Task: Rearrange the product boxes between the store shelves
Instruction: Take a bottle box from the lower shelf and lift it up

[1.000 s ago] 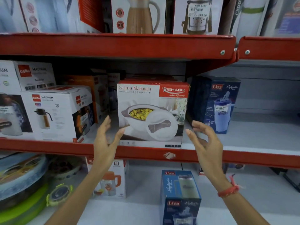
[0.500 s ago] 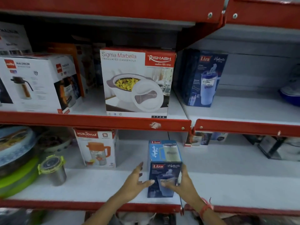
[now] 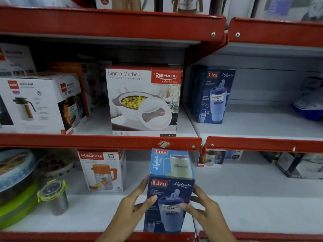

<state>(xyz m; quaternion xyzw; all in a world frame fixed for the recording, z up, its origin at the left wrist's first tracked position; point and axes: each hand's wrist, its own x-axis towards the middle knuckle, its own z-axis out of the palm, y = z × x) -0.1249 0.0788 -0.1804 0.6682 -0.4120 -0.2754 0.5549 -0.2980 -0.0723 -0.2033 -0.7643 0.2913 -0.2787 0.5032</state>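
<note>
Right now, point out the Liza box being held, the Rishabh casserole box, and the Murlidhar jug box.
Liza box (image 3: 170, 193): head view, front face near the logo.
Rishabh casserole box (image 3: 143, 102): head view, front face.
Murlidhar jug box (image 3: 102, 172): head view, front face.

Left hand (image 3: 130, 209) and right hand (image 3: 207, 213) reach forward, palms facing inward, fingers curled, thumbs extended.

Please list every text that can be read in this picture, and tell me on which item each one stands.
"Sigma Marbella INSULATED CASSEROLE", "RISHABH makes life easy", "1700": casserole box.
"Liza", "Hydrate Pro": blue box held by both hands.
"Liza", "Hydrate Pro": second blue box, middle shelf.
"MURLIDHAR": jug box.
"MAGNUM": flask box.
Price stickers and fine print: too blurred.
</note>
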